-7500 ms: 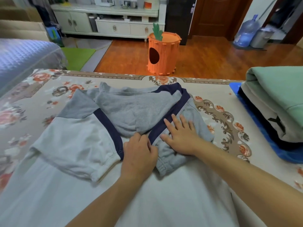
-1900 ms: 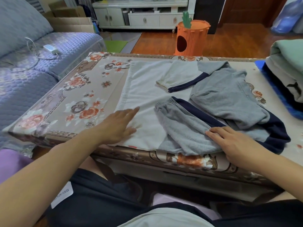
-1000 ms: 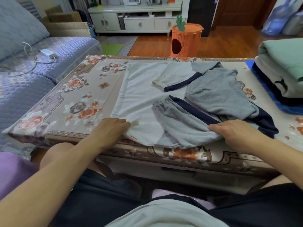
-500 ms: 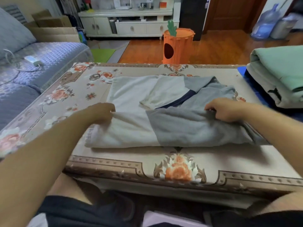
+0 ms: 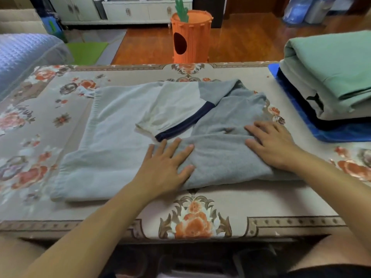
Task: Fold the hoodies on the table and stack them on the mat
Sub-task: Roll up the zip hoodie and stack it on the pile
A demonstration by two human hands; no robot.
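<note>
Half a second ago we pinched the hoodie's [image 5: 120, 141] near edge; now the fold is laid over and both hands press flat. Our left hand [image 5: 166, 165] spreads open mid-garment, our right hand [image 5: 271, 145] splayed on the grey end. Right of that hand, the folded stack [image 5: 331, 77] waits on the blue mat [image 5: 341, 133]. The loose sleeve [image 5: 172, 115] beyond our left hand could slip out when we lift.

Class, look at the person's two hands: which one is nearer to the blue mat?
Right. The right hand lies flat on the hoodie beside the blue mat; the left hand presses mid-hoodie, farther away.
</note>
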